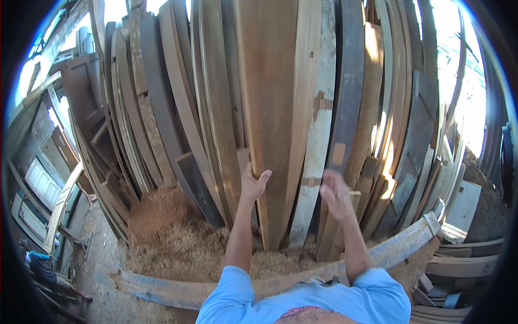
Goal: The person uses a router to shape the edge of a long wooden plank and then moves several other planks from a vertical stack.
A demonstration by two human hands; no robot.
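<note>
A wide brown plank (271, 108) stands upright in front of me. My left hand (253, 182) is closed around its left edge, thumb on the near side, fingers partly hidden behind the wood. My right hand (335, 195) is off the plank, in front of a worn white-painted board (319, 135) and a dark grey board (348, 92). Its fingers are stretched out and somewhat blurred, with nothing seen in them. Between the brown plank and the white board stands a paler plank (305, 81).
Many upright boards lean in a row on both sides. Sawdust (178, 237) is heaped at their feet. A blue-stained beam (178, 289) lies across the ground before me. Stacked boards (464, 264) lie at right; a white panelled door (43, 181) stands at far left.
</note>
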